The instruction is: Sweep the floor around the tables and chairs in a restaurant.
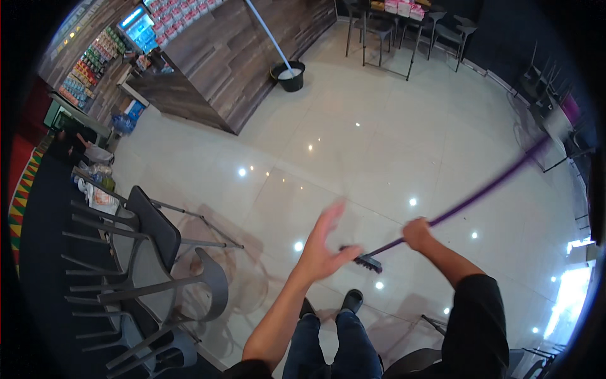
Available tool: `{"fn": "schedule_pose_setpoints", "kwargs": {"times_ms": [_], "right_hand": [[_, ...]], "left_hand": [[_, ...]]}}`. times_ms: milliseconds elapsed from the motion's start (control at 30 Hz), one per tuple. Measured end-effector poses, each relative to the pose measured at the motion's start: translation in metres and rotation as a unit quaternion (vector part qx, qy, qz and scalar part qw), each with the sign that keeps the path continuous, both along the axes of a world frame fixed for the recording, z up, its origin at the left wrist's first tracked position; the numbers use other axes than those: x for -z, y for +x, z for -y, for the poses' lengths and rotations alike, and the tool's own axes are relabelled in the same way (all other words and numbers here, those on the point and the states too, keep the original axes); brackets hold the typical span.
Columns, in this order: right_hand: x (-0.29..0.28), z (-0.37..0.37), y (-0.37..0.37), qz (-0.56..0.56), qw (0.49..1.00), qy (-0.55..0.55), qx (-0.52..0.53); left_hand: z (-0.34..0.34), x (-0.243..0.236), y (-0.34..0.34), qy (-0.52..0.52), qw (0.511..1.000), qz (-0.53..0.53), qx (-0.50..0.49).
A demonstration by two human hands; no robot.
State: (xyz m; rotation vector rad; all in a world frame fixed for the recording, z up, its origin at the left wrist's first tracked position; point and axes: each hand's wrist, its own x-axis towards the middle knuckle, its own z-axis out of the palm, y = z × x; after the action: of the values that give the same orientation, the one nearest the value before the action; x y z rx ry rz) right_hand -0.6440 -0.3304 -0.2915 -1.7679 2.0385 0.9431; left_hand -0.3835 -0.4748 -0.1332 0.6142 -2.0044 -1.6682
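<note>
In the head view, my right hand (418, 234) grips the long purple broom handle (470, 199), which slants up to the right and blurs toward its top. My left hand (323, 246) is held open, fingers apart and smeared by motion, left of the handle and in front of part of the dark broom head (369, 262), which rests on the glossy tiled floor.
Stacked grey chairs (142, 278) line the lower left. A wood-panelled counter (208, 69) stands upper left, beside a black bucket (285, 83) with a long pale handle (268, 35). A table (404, 16) with chairs is at the back, more furniture (546, 107) on the right.
</note>
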Motion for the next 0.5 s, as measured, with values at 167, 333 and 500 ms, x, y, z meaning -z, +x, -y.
{"fn": "schedule_pose_setpoints", "kwargs": {"times_ms": [167, 333, 500], "right_hand": [[-0.04, 0.106, 0.135, -0.031, 0.98, 0.007, -0.197], [-0.032, 0.128, 0.17, -0.016, 0.967, -0.06, -0.246], [-0.023, 0.155, 0.207, 0.275, 0.902, -0.232, -0.238]], "left_hand": [[0.057, -0.127, -0.068, 0.045, 0.977, -0.203, 0.043], [0.1, -0.126, -0.08, 0.166, 0.963, -0.172, 0.126], [0.132, -0.096, -0.048, 0.171, 0.962, -0.174, 0.126]]}}
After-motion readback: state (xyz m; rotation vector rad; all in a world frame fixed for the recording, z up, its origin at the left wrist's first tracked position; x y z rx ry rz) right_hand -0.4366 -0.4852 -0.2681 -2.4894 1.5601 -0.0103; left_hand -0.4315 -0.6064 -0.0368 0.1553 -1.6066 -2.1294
